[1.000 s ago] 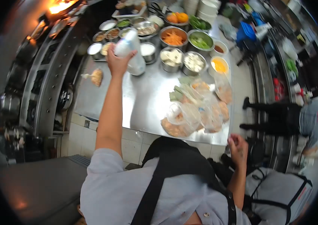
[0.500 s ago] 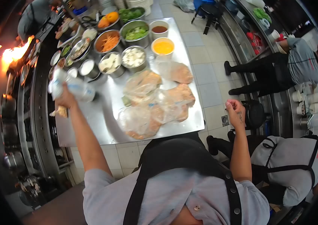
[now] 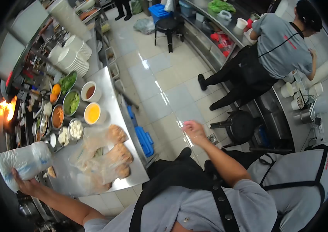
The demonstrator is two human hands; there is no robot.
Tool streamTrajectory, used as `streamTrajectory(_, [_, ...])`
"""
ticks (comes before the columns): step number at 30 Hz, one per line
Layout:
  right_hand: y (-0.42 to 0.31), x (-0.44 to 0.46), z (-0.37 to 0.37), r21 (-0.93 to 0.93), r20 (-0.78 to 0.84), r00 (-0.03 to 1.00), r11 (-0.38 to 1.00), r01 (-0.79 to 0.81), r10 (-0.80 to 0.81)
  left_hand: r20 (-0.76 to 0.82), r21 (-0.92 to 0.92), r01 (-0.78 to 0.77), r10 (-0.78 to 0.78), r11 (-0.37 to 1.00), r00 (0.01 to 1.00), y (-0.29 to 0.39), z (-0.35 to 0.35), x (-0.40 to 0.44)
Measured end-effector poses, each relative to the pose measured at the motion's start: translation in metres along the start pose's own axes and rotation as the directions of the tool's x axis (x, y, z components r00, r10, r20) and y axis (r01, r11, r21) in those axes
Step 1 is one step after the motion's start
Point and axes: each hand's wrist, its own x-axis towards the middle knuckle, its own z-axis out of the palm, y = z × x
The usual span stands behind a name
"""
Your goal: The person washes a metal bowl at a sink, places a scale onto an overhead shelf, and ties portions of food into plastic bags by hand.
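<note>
My left hand (image 3: 25,183) is closed around a thick roll of clear plastic bags (image 3: 24,160) with blue print, held up at the left beside the steel table (image 3: 67,183). Over the floor to the right of the table is my right hand (image 3: 195,133). Its fingers are curled together and slightly blurred; whether anything small is between them I cannot make out. Several plastic bags of orange-tinted food (image 3: 119,154) lie on the table. Behind them stand a tub of yellow liquid (image 3: 93,113), a tub of brown sauce (image 3: 90,92) and bowls of white cubes (image 3: 75,129).
Flames (image 3: 6,109) rise at the stove on the far left. Stacked white bowls (image 3: 73,58) stand behind the table. One co-worker (image 3: 284,42) stands at the right counter; another person (image 3: 287,185) is close on my right. Black stools (image 3: 239,127) stand on the floor.
The view has swung to the right, so the table now sits further left. My left hand still grips the roll, now seen more clearly. My right hand has moved forward, farther from my body.
</note>
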Motion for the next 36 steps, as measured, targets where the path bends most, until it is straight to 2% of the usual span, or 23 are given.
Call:
streamTrajectory(2, [-0.053,0.003,0.009,-0.019,0.26,0.966,1.0,0.022,-0.016,0.153,-0.134,0.165,-0.144,0.977,0.978,-0.001,0.034,-0.044])
streamTrajectory(4, [-0.09,0.013,0.016,0.058,0.484,0.868,0.994,0.092,-0.109,0.328,-0.208,0.292,-0.215,0.934,0.92,-0.019,0.062,-0.089])
streamTrajectory(6, [-0.11,0.025,0.026,0.326,0.64,0.738,0.945,-0.007,-0.215,0.461,-0.28,0.342,-0.187,0.897,0.867,-0.065,0.079,-0.147])
streamTrajectory(8, [-0.131,0.037,0.026,0.439,0.73,0.654,0.869,-0.227,-0.198,0.714,-0.24,0.353,-0.082,0.905,0.695,-0.084,0.127,-0.22])
streamTrajectory(9, [-0.136,0.044,0.023,0.468,0.775,0.602,0.816,-0.341,-0.193,0.721,-0.19,0.507,-0.231,0.841,0.653,-0.094,0.148,-0.251])
streamTrajectory(10, [-0.135,0.052,0.019,0.474,0.781,0.593,0.802,-0.362,-0.194,0.72,-0.143,0.647,-0.37,0.749,0.587,-0.101,0.168,-0.279])
streamTrajectory(12, [-0.131,0.072,0.009,0.481,0.797,0.572,0.776,-0.408,-0.194,0.688,-0.067,0.592,-0.393,0.803,0.61,-0.102,0.211,-0.334])
streamTrajectory(13, [-0.137,0.077,-0.002,0.464,0.776,0.62,0.772,-0.434,-0.118,0.684,-0.062,0.58,-0.389,0.812,0.617,-0.109,0.226,-0.35])
streamTrajectory(16, [-0.115,0.125,-0.021,0.508,0.751,0.656,0.704,-0.497,-0.078,0.755,0.008,0.607,-0.403,0.795,0.518,-0.129,0.282,-0.379])
streamTrajectory(18, [-0.12,0.162,-0.031,0.491,0.691,0.722,0.751,-0.442,-0.027,0.785,0.091,0.548,-0.398,0.832,0.474,-0.154,0.323,-0.389])
streamTrajectory(20, [-0.137,0.229,-0.046,0.531,0.611,0.792,0.746,-0.402,-0.009,0.833,0.056,0.496,-0.314,0.866,0.455,-0.196,0.392,-0.394])
streamTrajectory(22, [-0.149,0.272,-0.062,0.606,0.564,0.824,0.704,-0.37,-0.053,0.881,0.052,0.485,-0.269,0.873,0.39,-0.205,0.454,-0.394])
streamTrajectory(24, [-0.169,0.312,-0.085,0.671,0.481,0.873,0.674,-0.309,-0.079,0.951,0.04,0.49,-0.184,0.871,0.248,-0.211,0.511,-0.393])
streamTrajectory(25, [-0.18,0.333,-0.101,0.696,0.495,0.86,0.65,-0.305,-0.127,0.976,0.025,0.49,-0.127,0.872,0.177,-0.213,0.543,-0.392])
streamTrajectory(28, [-0.205,0.382,-0.133,0.791,0.322,0.931,0.589,-0.167,-0.169,0.996,0.057,0.529,-0.01,0.847,-0.091,-0.209,0.641,-0.394])
streamTrajectory(29, [-0.216,0.395,-0.146,0.813,0.265,0.948,0.57,-0.122,-0.176,0.99,0.072,0.508,0.001,0.858,-0.142,-0.211,0.672,-0.398])
streamTrajectory(32, [-0.234,0.437,-0.186,0.856,0.083,0.968,0.514,0.051,-0.235,0.967,-0.018,0.612,0.169,0.791,-0.19,-0.196,0.765,-0.414])
streamTrajectory(33, [-0.237,0.453,-0.202,0.852,0.018,0.971,0.512,0.109,-0.238,0.938,-0.146,0.539,0.289,0.83,-0.191,-0.179,0.796,-0.421])
streamTrajectory(34, [-0.238,0.468,-0.217,0.845,-0.04,0.972,0.511,0.157,-0.233,0.864,-0.317,0.29,0.401,0.903,-0.303,-0.166,0.827,-0.428])
streamTrajectory(35, [-0.238,0.479,-0.231,0.836,-0.092,0.97,0.512,0.198,-0.225,0.774,-0.496,0.037,0.462,0.867,-0.433,-0.155,0.857,-0.432])
streamTrajectory(36, [-0.237,0.489,-0.245,0.836,-0.139,0.967,0.498,0.231,-0.216,0.677,-0.662,-0.192,0.469,0.725,-0.567,-0.143,0.881,-0.439])
